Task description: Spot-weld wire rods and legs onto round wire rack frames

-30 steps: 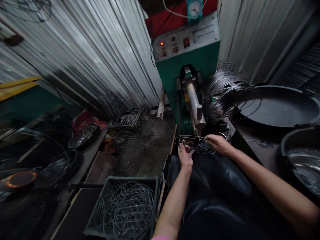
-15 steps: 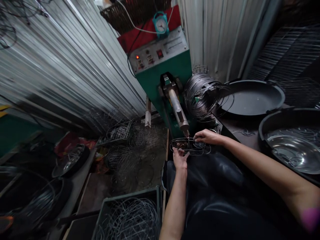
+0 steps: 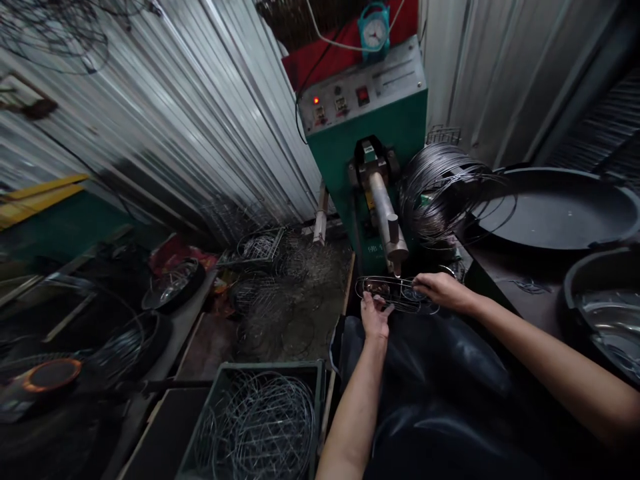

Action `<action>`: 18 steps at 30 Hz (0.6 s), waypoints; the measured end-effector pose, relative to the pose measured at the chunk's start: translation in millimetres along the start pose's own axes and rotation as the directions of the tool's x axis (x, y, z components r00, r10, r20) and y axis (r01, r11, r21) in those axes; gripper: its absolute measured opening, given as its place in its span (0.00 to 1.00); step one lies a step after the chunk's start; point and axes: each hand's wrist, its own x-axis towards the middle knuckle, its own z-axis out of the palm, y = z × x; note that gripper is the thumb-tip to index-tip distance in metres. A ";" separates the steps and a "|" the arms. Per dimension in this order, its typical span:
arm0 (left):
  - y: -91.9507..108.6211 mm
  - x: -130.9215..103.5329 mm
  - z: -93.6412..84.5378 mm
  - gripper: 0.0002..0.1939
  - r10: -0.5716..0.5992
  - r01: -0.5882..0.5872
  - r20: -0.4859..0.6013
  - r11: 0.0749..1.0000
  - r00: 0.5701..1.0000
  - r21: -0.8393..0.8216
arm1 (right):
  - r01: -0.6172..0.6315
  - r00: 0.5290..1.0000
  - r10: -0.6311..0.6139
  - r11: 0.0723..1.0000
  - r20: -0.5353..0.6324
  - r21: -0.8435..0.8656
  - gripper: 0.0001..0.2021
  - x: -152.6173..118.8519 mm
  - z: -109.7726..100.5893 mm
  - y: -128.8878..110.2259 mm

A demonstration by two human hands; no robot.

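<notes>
A wire rack with rounded ends (image 3: 405, 308) lies level under the tip of the machine's metal arm (image 3: 388, 223), which looks like a spot welder's electrode. My left hand (image 3: 376, 319) holds the rack's left end from the near side, its fingers at the wires. At the right end, my right hand (image 3: 443, 292) is closed in a pinch on the rack, beside the electrode tip. Whether a separate small wire is between those fingers is too small to tell. Behind the arm stands the green machine cabinet (image 3: 333, 157) with a lit red lamp.
A coil of wire (image 3: 443, 193) stands right of the arm. Large dark pans (image 3: 555, 210) sit further right. At lower left, a green crate (image 3: 320, 400) holds round wire grids (image 3: 265, 427). A teal clock (image 3: 374, 33) is on the cabinet. Wire pieces litter the floor (image 3: 300, 333).
My view has swung left, so the scene appears shifted right. Both hands stay on the wire rack under the electrode, with little visible movement against the machine.
</notes>
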 end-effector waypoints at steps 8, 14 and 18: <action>0.7 3.1 -3.6 0.20 -0.052 0.052 0.033 0.999 0.998 -0.014 | -0.097 0.988 0.073 0.978 0.133 0.185 0.19 6.7 -7.1 2.6; -1.1 6.7 -8.3 0.17 -0.119 0.120 0.018 0.992 0.993 -0.028 | -0.018 0.978 -0.027 0.977 0.206 0.215 0.16 10.6 -15.7 1.7; -1.9 8.5 -9.0 0.17 -0.142 0.142 0.022 0.990 0.990 -0.024 | 0.021 0.970 -0.072 0.976 0.231 0.216 0.14 11.5 -16.9 5.7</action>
